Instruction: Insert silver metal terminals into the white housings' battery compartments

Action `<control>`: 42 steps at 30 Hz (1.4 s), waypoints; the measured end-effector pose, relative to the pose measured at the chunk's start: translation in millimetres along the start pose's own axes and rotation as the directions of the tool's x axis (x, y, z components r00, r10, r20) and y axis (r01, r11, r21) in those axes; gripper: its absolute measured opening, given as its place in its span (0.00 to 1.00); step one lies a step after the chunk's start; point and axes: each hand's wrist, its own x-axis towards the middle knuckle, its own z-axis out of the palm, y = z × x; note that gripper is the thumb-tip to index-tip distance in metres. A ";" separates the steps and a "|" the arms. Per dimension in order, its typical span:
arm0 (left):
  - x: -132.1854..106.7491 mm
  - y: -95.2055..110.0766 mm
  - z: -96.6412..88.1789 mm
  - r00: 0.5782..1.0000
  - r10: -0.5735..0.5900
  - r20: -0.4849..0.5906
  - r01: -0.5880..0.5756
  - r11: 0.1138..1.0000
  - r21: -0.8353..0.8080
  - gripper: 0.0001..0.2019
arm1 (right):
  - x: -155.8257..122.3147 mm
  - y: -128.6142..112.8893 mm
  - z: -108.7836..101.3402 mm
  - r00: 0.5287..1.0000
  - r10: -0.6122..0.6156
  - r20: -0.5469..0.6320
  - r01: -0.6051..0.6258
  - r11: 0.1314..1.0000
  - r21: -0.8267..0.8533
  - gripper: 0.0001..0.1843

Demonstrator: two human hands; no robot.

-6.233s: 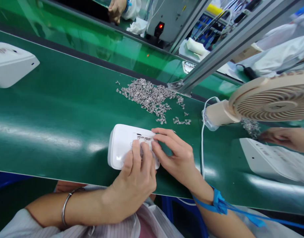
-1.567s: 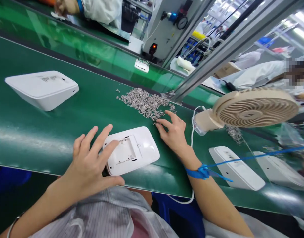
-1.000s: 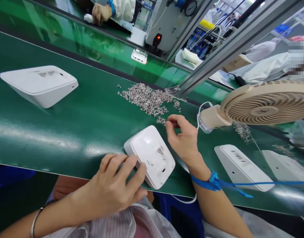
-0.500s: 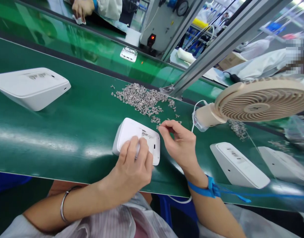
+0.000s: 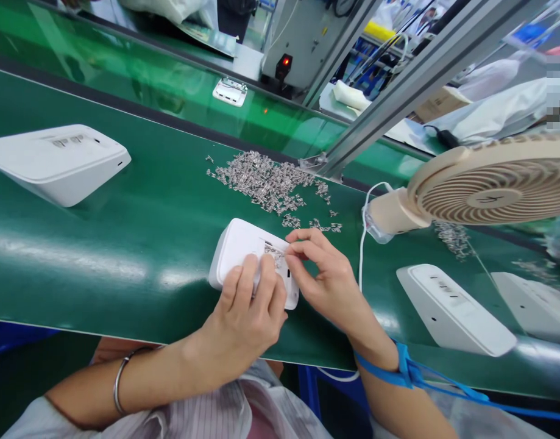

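Observation:
A white plastic device housing (image 5: 241, 244) lies on the green work surface in front of me, a recess with small metal pieces showing on its upper face. My left hand (image 5: 252, 305) grips it from the near side, fingers bent over its top. At the housing's right end, my right hand (image 5: 323, 268) has thumb and fingertips pinched together beside the recess. Whatever sits in that pinch is too small or hidden to make out. Just beyond the housing spreads a heap of small metal clips (image 5: 261, 177), with a few loose ones near my right hand.
Another white housing (image 5: 55, 161) stands at the left, and one more (image 5: 453, 305) at the right. A beige fan (image 5: 494, 183) with a white cable rises on the right. Behind the heap, a metal post (image 5: 398, 91) slants up. A white part (image 5: 230, 91) lies on the far green belt.
My right hand has moved from the edge of the clip heap onto the right end of the housing. The far white part has shifted slightly left. A co-worker's hand has mostly left view.

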 end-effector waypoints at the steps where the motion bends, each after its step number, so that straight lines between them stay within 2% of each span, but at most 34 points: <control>1: -0.1 -0.1 -0.2 1.000 0.002 0.007 -0.002 1.000 0.001 0.18 | 0.1 -0.1 -0.9 1.000 0.004 0.001 -0.004 1.000 0.008 0.06; 7: -0.7 -1.0 -0.6 1.000 0.000 -0.004 0.000 1.000 -0.002 0.19 | -1.8 -1.9 -7.5 0.997 -0.031 0.065 0.031 0.999 0.007 0.04; 13: -1.2 -0.5 0.2 1.000 0.016 0.013 -0.016 1.000 0.000 0.20 | -3.7 -1.2 4.4 0.995 -0.089 0.041 0.096 0.970 -0.225 0.06; 16: -1.2 1.0 1.7 1.000 -0.019 -0.018 0.018 0.999 -0.031 0.23 | -2.4 -4.8 8.4 0.994 -0.104 -0.025 0.095 0.965 -0.243 0.07; 19: -0.6 1.9 1.2 0.998 -0.042 -0.048 0.039 0.998 -0.053 0.24 | -1.0 -11.2 6.2 0.989 -0.067 -0.132 0.049 0.990 -0.135 0.06; 22: 1.0 1.2 -1.6 1.000 -0.020 -0.016 0.020 0.999 -0.044 0.22 | -0.2 -15.1 2.7 0.979 -0.001 -0.206 -0.010 0.999 -0.050 0.07; 26: 2.6 -0.3 -3.4 1.000 -0.016 0.002 0.016 0.999 -0.038 0.20 | -0.6 -12.9 1.9 0.989 -0.003 -0.147 0.002 1.000 -0.006 0.07; 33: 0.2 0.8 -1.9 0.998 0.006 0.064 -0.004 1.000 -0.027 0.22 | -1.8 -5.4 6.3 0.989 0.096 -0.112 -0.082 0.989 0.127 0.06; 38: -0.4 0.7 -2.1 0.998 -0.006 0.070 0.007 1.000 -0.016 0.22 | 1.7 0.2 6.7 0.994 0.023 -0.111 -0.024 1.000 -0.006 0.08; 42: 0.2 1.0 -2.2 0.998 -0.013 0.063 0.014 1.000 -0.020 0.21 | 2.4 2.9 3.8 0.998 0.016 -0.055 -0.019 0.998 -0.051 0.08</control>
